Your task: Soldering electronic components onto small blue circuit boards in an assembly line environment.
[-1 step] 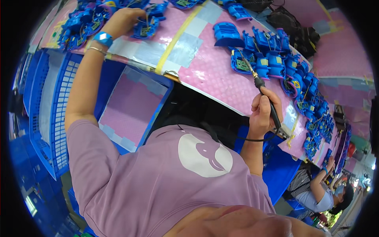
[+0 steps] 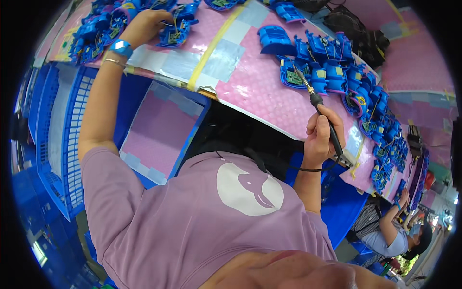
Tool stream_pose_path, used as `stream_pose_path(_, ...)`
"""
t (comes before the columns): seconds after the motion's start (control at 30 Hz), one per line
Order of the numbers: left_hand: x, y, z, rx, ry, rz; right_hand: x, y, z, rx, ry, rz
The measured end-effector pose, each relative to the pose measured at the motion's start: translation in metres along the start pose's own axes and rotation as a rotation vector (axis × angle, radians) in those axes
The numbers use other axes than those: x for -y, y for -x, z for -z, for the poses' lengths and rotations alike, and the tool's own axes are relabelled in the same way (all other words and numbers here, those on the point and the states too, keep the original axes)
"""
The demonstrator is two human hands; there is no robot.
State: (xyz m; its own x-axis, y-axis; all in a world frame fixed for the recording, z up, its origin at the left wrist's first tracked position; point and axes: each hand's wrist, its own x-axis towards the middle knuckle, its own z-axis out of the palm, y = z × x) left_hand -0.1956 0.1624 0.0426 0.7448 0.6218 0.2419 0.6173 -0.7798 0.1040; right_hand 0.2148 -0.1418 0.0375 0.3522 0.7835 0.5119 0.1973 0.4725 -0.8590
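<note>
In my right hand (image 2: 325,137) is a soldering iron (image 2: 316,100) with a black handle and cord, my fingers closed round the grip. Its metal tip lies over the green circuit board in a blue plastic housing (image 2: 292,74). My left hand (image 2: 147,26) is stretched out to the far left of the table, its fingers bent together close beside another blue housing (image 2: 174,36) that bears a green board and thin wires. Whatever those fingertips hold, if anything, is too small to make out.
Wired blue housings (image 2: 380,130) lie crowded along the right of the pink, taped table (image 2: 260,91); more (image 2: 91,38) are heaped far left. Blue crates (image 2: 77,144) stand left below the edge. A dark bag (image 2: 356,33) lies behind. Another person (image 2: 390,231) works far right.
My left hand has shifted slightly left, away from the blue housing beside it. My right hand and the soldering iron have hardly moved.
</note>
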Motion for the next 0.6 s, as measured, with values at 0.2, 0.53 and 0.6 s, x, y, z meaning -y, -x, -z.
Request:
stream_pose_path(0.2,-0.091,-0.02,0.002,-0.352,-0.139,-0.083,-0.018,-0.004,0.003,-0.008,0.098,-0.014)
stream_pose_path(0.53,-0.17,-0.119,-0.094,-0.23,0.075,-0.274,-0.043,-0.04,-0.046,0.25,0.701,0.213)
stream_pose_path(0.6,-0.171,-0.118,-0.095,-0.284,0.1,-0.303,-0.048,-0.034,-0.044,0.209,0.64,0.178)
